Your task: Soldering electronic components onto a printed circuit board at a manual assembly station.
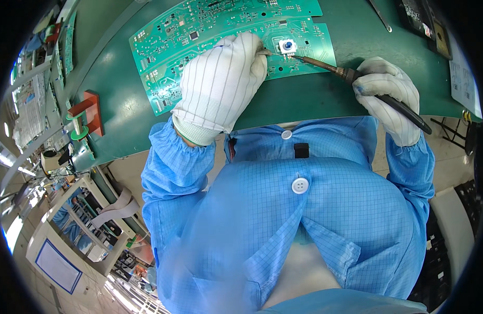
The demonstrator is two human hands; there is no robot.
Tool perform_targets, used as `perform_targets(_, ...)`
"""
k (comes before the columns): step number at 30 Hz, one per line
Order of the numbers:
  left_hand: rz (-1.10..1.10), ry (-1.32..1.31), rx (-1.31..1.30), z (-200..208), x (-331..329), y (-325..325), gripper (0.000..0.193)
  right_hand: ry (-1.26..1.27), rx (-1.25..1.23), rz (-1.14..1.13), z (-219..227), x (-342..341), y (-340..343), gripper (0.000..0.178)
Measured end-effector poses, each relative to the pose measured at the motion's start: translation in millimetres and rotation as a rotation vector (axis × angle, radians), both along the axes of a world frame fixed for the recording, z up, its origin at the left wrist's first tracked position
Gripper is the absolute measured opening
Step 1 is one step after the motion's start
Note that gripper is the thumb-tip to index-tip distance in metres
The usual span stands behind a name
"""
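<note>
Two green circuit boards (220,44) lie edge to edge on the bench, or one board with a dividing line. On the nearer part sits a white square component with a blue round centre (287,46). My right hand (386,97), in a striped white glove, is closed around a soldering iron (406,111). The iron's tip meets or nearly meets the pins at the component's near edge. My left hand (223,81), gloved alike, rests over the board with its fingers pinched just left of the component. A small greyish tip shows at those fingers; what it belongs to is hidden.
A green bench mat (314,99) lies under the boards. At the left stands a red-brown holder (93,112) with a solder wire spool (79,128). A thin metal tool (380,15) and a dark box-like item (422,23) lie at the far right, near a white sheet (464,78).
</note>
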State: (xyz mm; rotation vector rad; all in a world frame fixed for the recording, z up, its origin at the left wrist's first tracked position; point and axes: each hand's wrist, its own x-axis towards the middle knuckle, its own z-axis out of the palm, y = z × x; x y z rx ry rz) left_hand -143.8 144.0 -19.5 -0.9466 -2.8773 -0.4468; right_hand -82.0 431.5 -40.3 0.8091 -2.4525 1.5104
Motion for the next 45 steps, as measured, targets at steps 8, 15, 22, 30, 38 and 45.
perform_targets(8, 0.034, -0.089, 0.042, 0.2, 1.0, 2.8, 0.014, -0.005, -0.039, 0.026, -3.8, 1.9, -0.9, 0.021)
perform_targets(15, -0.012, -0.037, 0.057, -2.2, 2.0, -0.1, 0.01, 0.014, -0.058, 0.08, -6.5, -0.2, 3.2, 0.022)
perform_targets(22, 0.033, 0.004, -0.022, 0.0, 11.8, 1.7, 0.012, 0.065, -0.043, 0.069, -5.9, 0.1, 1.4, 0.022)
perform_targets(30, 0.076, 0.074, -0.063, -2.4, 15.5, 1.7, 0.016, 0.094, 0.025, 0.095, -3.8, 0.3, -5.9, 0.026)
perform_targets(38, 0.051, 0.112, -0.083, -3.1, 18.6, -2.5, 0.019, 0.08, 0.03, 0.054, -4.2, 1.5, -11.1, 0.022)
perform_targets(45, 0.033, 0.108, -0.063, -5.5, 16.0, -4.0, 0.021, 0.108, 0.053, 0.084, -3.0, 0.7, -11.1, 0.025)
